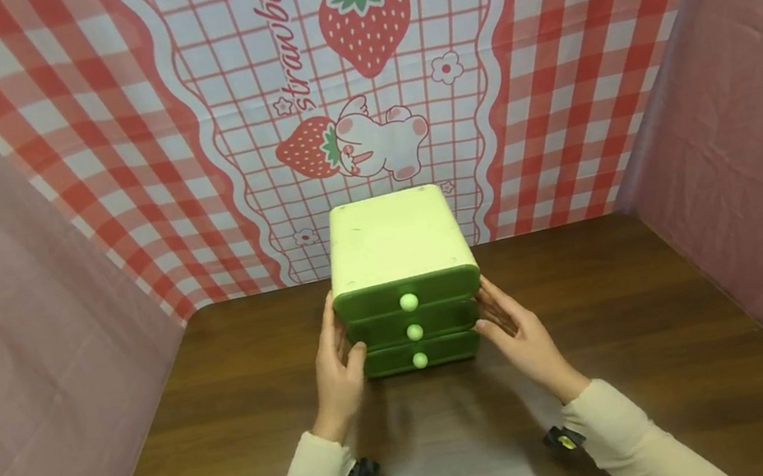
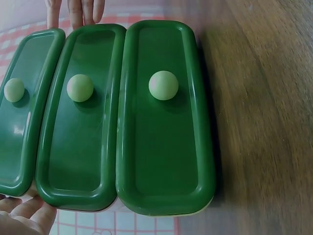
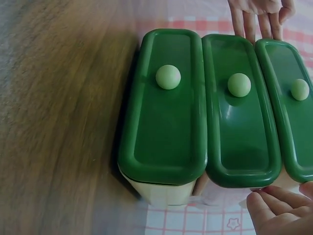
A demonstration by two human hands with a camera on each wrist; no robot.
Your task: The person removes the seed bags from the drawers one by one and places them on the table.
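Note:
A small three-drawer box [image 1: 396, 236] has a pale yellow-green casing and dark green drawer fronts, each with a round light green knob [image 1: 409, 302]. All three drawers are closed. My left hand [image 1: 338, 378] lies along the box's left side, fingers extended back and thumb by the front edge. On the opposite side, my right hand [image 1: 532, 347] mirrors it, its thumb beside the middle drawer front [image 3: 242, 137]. Both hands' fingertips also show at the box's two sides in the left wrist view, around the upper and middle drawers. Their far ends are partly hidden behind the casing.
The box is over a brown wooden table [image 1: 246, 426], near its back edge. Behind hangs a red-and-white checked cloth [image 1: 566, 76] with strawberry prints. Pink cloth walls [image 1: 14, 329] close off the left and right sides.

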